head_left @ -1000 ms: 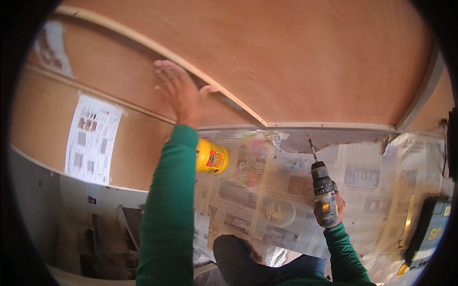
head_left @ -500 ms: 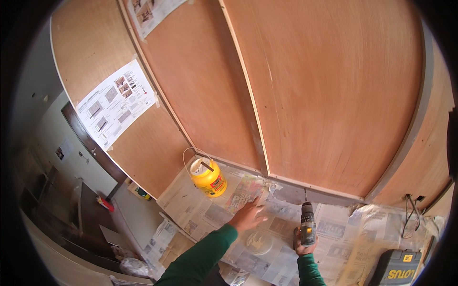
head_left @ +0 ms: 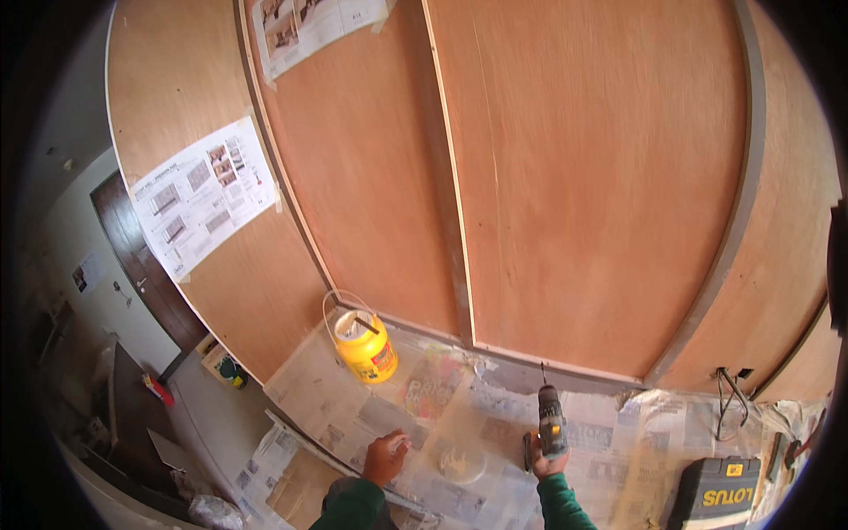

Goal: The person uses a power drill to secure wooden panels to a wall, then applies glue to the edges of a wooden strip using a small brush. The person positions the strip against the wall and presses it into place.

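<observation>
My right hand (head_left: 546, 461) grips a grey and yellow cordless drill (head_left: 550, 421), its bit pointing up toward the foot of the plywood cabinet doors (head_left: 583, 185). My left hand (head_left: 386, 456) hangs low over the newspaper-covered floor (head_left: 495, 424), fingers loosely curled and holding nothing. A small clear round dish (head_left: 461, 461) lies on the paper between my two hands. A yellow plastic jar (head_left: 364, 344) with a wire handle stands to the upper left, by the cabinet base.
Printed sheets (head_left: 201, 196) are taped to the plywood panels. A dark green tool case (head_left: 723, 493) sits at the lower right, with cables (head_left: 731, 389) near it. A dark door (head_left: 141, 261) and bare floor with small items lie to the left.
My left hand has dropped from the plywood panel down to the floor paper. The view has tilted down, and the drill in my right hand has stayed upright.
</observation>
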A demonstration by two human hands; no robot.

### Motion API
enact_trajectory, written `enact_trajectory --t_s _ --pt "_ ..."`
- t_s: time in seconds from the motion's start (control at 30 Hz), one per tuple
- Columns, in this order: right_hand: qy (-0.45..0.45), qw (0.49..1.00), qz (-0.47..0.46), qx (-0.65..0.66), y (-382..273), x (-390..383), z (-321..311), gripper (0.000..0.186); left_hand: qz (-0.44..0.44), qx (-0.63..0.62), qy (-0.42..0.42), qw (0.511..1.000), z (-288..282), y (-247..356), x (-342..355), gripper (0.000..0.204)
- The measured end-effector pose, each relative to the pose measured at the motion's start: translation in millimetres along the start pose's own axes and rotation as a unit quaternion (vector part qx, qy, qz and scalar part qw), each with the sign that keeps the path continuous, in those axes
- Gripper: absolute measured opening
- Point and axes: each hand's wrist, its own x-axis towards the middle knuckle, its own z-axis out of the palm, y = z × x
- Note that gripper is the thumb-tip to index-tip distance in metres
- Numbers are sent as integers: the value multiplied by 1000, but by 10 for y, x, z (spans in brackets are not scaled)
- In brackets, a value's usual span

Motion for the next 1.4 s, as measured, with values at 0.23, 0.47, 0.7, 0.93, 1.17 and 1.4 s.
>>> enact_trajectory --t_s 0.23,0.47,0.7,0.93,1.17,1.4 --pt "-39 994 -43 -95 -45 73 -15 27 35 39 24 998 56 132 -16 21" --pt "-48 992 -61 -98 -91 29 -31 27 60 78 9 995 229 105 -75 16" --pt "-39 994 -47 -86 -208 12 32 25 72 24 47 996 252 164 199 17" --pt "-24 990 -65 -121 -75 39 15 28 98 -59 79 990 508 752 1519 25" --pt "-34 986 -73 -145 -82 38 31 34 59 103 106 987 746 1025 2811 59" --pt "-38 956 -108 -271 19 36 -99 41 -48 321 -26 946 1320 514 3008 61"
